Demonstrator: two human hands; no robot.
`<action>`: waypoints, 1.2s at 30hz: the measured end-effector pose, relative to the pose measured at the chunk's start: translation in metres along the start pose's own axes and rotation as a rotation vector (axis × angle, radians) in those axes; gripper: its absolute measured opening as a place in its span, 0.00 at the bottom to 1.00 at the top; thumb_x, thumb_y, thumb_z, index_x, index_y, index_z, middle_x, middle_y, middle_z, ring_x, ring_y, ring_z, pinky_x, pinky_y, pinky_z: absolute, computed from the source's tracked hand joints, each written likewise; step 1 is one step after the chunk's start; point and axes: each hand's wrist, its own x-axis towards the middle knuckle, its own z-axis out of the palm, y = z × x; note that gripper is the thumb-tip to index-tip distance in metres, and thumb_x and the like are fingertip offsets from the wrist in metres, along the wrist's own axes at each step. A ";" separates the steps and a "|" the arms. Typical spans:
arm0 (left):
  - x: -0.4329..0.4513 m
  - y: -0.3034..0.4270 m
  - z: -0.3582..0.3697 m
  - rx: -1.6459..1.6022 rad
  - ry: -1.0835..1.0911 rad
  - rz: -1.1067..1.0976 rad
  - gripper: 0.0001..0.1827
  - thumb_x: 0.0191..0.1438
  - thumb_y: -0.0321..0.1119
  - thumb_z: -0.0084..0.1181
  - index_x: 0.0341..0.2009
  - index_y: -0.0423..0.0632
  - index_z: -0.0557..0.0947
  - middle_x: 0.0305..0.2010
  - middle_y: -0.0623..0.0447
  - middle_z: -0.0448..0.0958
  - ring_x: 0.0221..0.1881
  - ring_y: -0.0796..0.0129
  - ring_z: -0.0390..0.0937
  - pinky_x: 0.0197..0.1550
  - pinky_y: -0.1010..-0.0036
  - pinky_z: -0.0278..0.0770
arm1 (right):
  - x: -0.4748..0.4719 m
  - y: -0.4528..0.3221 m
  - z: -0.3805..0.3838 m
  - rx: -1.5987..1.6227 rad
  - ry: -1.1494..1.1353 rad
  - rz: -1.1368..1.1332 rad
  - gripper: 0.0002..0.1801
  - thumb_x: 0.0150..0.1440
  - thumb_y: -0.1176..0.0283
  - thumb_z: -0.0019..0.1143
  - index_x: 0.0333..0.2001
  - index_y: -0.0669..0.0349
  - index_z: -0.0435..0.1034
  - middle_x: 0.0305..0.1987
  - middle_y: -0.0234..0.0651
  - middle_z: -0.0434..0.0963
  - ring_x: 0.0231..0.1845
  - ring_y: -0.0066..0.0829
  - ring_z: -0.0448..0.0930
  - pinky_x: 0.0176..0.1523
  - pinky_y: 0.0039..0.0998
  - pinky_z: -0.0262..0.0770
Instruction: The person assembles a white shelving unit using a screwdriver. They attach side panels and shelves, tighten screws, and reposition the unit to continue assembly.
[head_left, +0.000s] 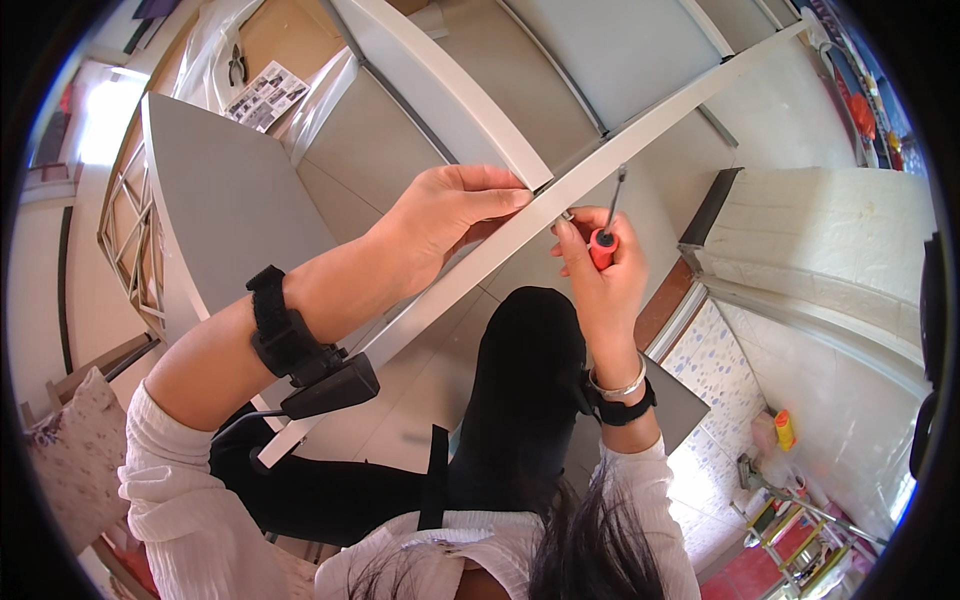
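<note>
A long white panel edge (480, 266) of a partly assembled furniture frame runs diagonally in front of me. My left hand (450, 206) pinches the end of a white shelf board (457, 82) where it meets this long edge. On the other side of the edge, my right hand (604, 262) holds a small metal fitting (564, 217) between thumb and index finger. A screwdriver with a red handle (601, 249) is tucked in the same hand, its shaft pointing up and away from the joint. The fitting is partly hidden by my fingertips.
A loose grey panel (232, 202) with a white edge stands at the left. Pliers (238, 66) and a printed instruction sheet (268, 96) lie on cardboard at the upper left. Another grey board (679, 397) is beside my right forearm. A metal rack (799, 536) stands at the lower right.
</note>
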 end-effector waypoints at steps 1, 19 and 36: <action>0.000 0.000 0.000 -0.003 -0.009 0.000 0.08 0.56 0.30 0.58 0.41 0.44 0.81 0.38 0.55 0.80 0.39 0.75 0.78 0.43 0.79 0.76 | 0.001 0.001 -0.001 -0.022 -0.002 -0.020 0.09 0.59 0.70 0.56 0.34 0.67 0.70 0.28 0.33 0.78 0.27 0.17 0.75 0.28 0.17 0.69; -0.002 0.000 -0.004 0.042 -0.110 0.033 0.14 0.56 0.33 0.57 0.45 0.41 0.80 0.40 0.55 0.79 0.41 0.74 0.75 0.48 0.78 0.72 | 0.001 0.000 -0.002 0.082 0.003 0.037 0.10 0.56 0.70 0.60 0.35 0.67 0.71 0.24 0.30 0.75 0.25 0.15 0.71 0.29 0.18 0.67; 0.000 0.003 -0.007 0.072 -0.116 -0.008 0.11 0.57 0.36 0.57 0.43 0.45 0.81 0.41 0.58 0.78 0.42 0.77 0.74 0.49 0.79 0.70 | 0.005 0.000 -0.001 0.130 -0.083 0.063 0.11 0.61 0.68 0.52 0.35 0.66 0.68 0.27 0.31 0.74 0.24 0.16 0.73 0.25 0.17 0.67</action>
